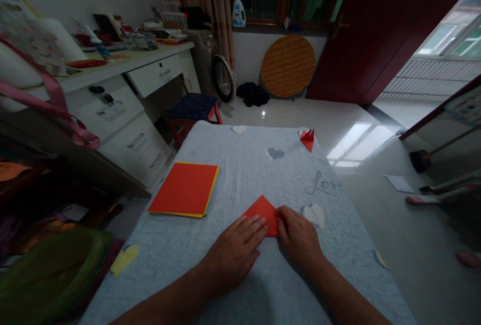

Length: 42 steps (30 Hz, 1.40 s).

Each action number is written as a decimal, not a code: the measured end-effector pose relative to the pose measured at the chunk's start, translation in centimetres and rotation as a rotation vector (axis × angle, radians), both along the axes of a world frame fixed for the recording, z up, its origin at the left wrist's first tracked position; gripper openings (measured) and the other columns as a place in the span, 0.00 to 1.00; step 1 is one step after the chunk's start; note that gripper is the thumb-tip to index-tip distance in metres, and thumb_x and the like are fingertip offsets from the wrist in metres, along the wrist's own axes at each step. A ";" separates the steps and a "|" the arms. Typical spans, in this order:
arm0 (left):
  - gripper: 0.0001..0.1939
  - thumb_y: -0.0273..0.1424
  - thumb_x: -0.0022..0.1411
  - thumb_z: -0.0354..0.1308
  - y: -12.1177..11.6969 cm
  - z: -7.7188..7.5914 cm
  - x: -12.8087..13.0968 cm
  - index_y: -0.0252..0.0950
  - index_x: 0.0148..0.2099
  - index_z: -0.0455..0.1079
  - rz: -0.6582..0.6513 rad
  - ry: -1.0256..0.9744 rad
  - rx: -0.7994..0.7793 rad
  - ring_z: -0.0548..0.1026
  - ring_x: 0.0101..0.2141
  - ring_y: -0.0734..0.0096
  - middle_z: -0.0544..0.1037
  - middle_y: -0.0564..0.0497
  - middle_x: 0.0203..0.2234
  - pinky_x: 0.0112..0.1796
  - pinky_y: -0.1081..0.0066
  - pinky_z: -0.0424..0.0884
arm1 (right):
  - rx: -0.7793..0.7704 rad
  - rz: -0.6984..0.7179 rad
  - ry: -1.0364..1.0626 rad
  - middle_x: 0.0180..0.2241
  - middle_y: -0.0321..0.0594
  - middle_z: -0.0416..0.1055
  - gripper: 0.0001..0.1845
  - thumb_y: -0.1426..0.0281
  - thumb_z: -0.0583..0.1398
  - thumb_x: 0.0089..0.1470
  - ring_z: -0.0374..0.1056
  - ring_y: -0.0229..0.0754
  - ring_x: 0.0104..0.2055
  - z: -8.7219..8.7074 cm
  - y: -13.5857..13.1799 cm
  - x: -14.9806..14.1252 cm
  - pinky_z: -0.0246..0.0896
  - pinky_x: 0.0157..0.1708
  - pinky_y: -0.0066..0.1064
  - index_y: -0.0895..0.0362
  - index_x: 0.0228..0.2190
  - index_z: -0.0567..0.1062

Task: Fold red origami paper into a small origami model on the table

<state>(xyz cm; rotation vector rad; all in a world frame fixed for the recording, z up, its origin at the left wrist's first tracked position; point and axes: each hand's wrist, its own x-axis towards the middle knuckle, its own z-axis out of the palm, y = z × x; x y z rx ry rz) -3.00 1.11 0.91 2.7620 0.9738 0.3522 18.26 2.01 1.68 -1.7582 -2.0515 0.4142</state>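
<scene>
A red paper folded into a triangle (262, 210) lies on the grey-blue cloth of the table (240, 174), near its front middle. My left hand (236, 251) lies flat, its fingers stretched out and pressing on the paper's lower left edge. Beside it, my right hand (298, 237) rests with curled fingers pressed on the paper's right corner. To the left lies a stack of coloured paper sheets (185, 188), red on top. A small folded red paper figure (307, 139) stands at the table's far right edge.
A white desk with drawers (139, 99) stands left of the table, cluttered on top. A red stool (193, 109) sits beyond the table's far left corner. A round wooden board (287, 65) leans against the back wall. Tiled floor lies to the right.
</scene>
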 end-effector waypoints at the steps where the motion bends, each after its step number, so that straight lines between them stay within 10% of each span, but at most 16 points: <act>1: 0.28 0.26 0.67 0.52 0.0 0.0 0.0 0.36 0.68 0.56 0.004 -0.002 -0.001 0.62 0.64 0.62 0.65 0.46 0.65 0.64 0.57 0.60 | -0.002 -0.002 -0.004 0.33 0.40 0.77 0.11 0.77 0.51 0.57 0.72 0.43 0.35 0.0 0.0 0.0 0.58 0.35 0.31 0.56 0.37 0.72; 23: 0.26 0.43 0.69 0.52 1.1 1.6 2.5 0.37 0.64 0.63 0.167 0.143 -0.080 0.65 0.60 0.51 0.64 0.42 0.65 0.55 0.52 0.65 | -0.073 0.035 -0.051 0.34 0.39 0.73 0.17 0.75 0.51 0.61 0.70 0.41 0.37 0.7 0.0 0.1 0.59 0.38 0.29 0.53 0.44 0.78; 42: 0.26 0.41 0.71 0.51 1.4 -0.3 3.5 0.36 0.66 0.61 0.255 0.188 0.038 0.66 0.56 0.52 0.62 0.43 0.66 0.52 0.55 0.67 | -0.053 0.042 -0.052 0.33 0.39 0.73 0.17 0.73 0.51 0.63 0.71 0.41 0.36 0.2 0.1 0.4 0.60 0.37 0.29 0.53 0.43 0.79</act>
